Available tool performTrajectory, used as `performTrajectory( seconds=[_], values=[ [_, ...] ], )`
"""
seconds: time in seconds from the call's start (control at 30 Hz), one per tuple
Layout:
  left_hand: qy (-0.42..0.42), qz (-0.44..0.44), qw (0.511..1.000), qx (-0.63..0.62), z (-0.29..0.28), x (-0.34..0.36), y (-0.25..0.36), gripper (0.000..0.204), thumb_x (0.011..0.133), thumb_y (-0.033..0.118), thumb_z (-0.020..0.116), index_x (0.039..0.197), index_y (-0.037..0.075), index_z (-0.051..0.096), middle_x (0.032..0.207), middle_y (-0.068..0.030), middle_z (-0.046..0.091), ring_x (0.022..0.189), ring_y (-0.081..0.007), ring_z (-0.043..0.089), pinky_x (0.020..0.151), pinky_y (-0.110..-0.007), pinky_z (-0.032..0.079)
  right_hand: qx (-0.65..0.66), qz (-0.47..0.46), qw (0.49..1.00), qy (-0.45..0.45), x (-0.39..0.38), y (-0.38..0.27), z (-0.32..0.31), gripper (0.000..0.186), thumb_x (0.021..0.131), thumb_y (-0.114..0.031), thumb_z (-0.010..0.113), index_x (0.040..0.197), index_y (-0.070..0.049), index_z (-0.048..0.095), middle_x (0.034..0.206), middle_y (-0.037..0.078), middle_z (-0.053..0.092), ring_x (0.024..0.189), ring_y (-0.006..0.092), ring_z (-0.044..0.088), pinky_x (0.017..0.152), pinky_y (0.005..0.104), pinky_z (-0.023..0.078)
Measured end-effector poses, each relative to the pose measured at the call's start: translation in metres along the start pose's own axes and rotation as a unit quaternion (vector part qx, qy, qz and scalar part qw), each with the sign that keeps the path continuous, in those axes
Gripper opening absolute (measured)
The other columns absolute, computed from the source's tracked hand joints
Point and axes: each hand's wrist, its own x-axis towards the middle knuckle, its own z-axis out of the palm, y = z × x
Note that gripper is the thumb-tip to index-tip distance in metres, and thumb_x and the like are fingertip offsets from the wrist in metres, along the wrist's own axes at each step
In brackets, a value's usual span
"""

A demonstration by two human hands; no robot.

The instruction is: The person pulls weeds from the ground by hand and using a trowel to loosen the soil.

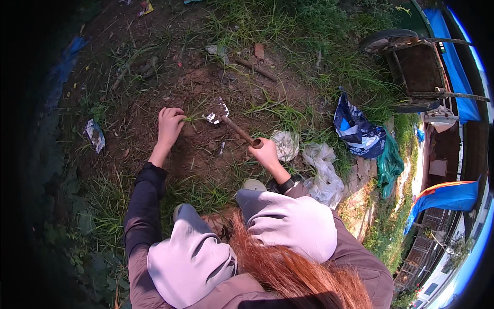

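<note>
My right hand (265,154) is closed round the end of the wooden handle of a hand trowel (236,128). Its shiny, dirt-marked metal blade (216,112) rests at the soil, pointing away from me. To the left of the blade, my left hand (170,123) has its fingers curled together at a small tuft of green grass (193,118). The fingertips touch the ends of the blades of grass; the thumb is hidden. Bare, loosened brown soil (198,149) lies between my two hands.
Crumpled clear plastic bags (323,172) lie right of my right hand. Beyond them are a blue-and-white sack (355,129) and a green bag (390,165). A stick (257,69) and brick piece (259,51) lie ahead. A wheeled cart (419,67) stands far right; a wrapper (95,135) lies left.
</note>
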Motion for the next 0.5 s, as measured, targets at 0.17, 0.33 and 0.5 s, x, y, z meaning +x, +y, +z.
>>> performTrajectory(
  seconds=[0.17, 0.33, 0.5],
  values=[
    [-0.107, -0.045, 0.993, -0.018, -0.024, -0.042, 0.002, 0.011, 0.068, 0.009, 0.066, 0.079, 0.008, 0.067, 0.089, -0.0019, 0.059, 0.094, -0.0224, 0.053, 0.096, -0.04, 0.032, 0.028, -0.015, 0.999, 0.013, -0.018, 0.011, -0.014, 0.022, 0.065, -0.018, 0.067, 0.07, 0.002, 0.06, 0.06, 0.013, 0.058, 0.054, 0.0207, 0.057, 0.056, 0.0319, 0.045],
    [-0.199, -0.064, 0.972, -0.111, -0.027, -0.066, 0.029, 0.012, 0.069, 0.011, 0.066, 0.08, 0.006, 0.067, 0.084, -0.0058, 0.062, 0.09, -0.0233, 0.056, 0.09, -0.037, 0.035, 0.013, -0.045, 0.997, 0.06, -0.036, 0.058, -0.046, 0.017, 0.07, -0.013, 0.067, 0.07, 0.001, 0.059, 0.052, 0.001, 0.051, 0.043, 0.0069, 0.046, 0.04, 0.0238, 0.037],
    [-0.247, -0.094, 0.952, -0.156, -0.026, -0.075, 0.046, 0.017, 0.072, 0.014, 0.065, 0.084, 0.003, 0.064, 0.083, -0.0129, 0.062, 0.082, -0.0309, 0.059, 0.075, -0.041, 0.046, 0.011, 0.013, 0.997, 0.071, -0.011, 0.064, -0.019, 0.022, 0.067, -0.019, 0.066, 0.066, 0.002, 0.058, 0.053, 0.008, 0.054, 0.047, 0.0155, 0.052, 0.047, 0.0292, 0.041]
  ],
)
